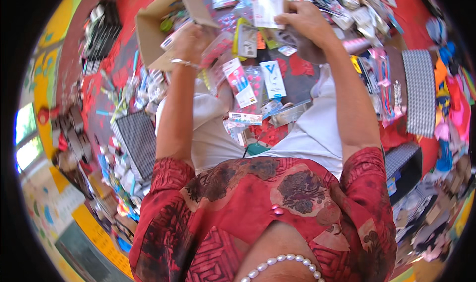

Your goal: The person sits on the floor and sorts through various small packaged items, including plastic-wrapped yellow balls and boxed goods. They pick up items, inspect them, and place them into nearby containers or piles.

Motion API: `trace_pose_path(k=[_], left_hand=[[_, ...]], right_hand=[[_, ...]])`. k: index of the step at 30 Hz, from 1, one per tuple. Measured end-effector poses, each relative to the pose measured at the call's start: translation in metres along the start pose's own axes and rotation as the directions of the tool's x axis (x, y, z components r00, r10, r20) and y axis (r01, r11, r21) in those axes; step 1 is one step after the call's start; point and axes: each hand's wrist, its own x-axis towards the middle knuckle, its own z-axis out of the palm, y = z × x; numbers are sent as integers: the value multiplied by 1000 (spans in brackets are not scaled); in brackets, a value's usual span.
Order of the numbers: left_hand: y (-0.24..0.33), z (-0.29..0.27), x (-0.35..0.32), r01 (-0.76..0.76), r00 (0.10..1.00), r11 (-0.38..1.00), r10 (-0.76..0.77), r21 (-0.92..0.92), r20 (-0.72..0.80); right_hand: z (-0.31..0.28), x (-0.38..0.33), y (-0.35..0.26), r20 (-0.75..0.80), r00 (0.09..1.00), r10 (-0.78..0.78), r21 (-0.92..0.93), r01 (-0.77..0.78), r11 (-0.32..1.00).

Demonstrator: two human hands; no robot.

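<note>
My right hand (pixel 310 24) pinches the lower right edge of a white packet with a blue print (pixel 270 7), held up at the top of the view. My left hand (pixel 191 41), smeared by motion, is closed at the near side of an open cardboard box (pixel 151 36). A narrow white packet (pixel 176 33) shows at its fingers, in front of the box's opening. Between my arms lie a white packet with pink and blue items (pixel 240 83), a white card with a blue mark (pixel 272 79), and a yellow-green framed package (pixel 243 39).
Several small packages (pixel 357 9) pile up at the far right. Checked boxes stand on the left (pixel 134 143) and right (pixel 419 91). Bright fabrics (pixel 453 108) lie along the right edge. Loose goods (pixel 119 183) cover the left, over a red, worn floor (pixel 124 64).
</note>
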Motion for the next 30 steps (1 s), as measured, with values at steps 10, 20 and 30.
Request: trace_pose_path(k=[10, 20, 30], left_hand=[[-224, -84, -20, 653, 730, 286, -486, 701, -482], [-301, -109, -5, 576, 814, 328, -321, 749, -485], [-116, 1, 27, 205, 970, 963, -224, 177, 96]], right_hand=[[6, 4, -7, 205, 969, 134, 123, -161, 979], [-4, 9, -8, -1, 985, 170, 143, -168, 975], [-7, -3, -10, 395, 917, -50, 488, -163, 858]])
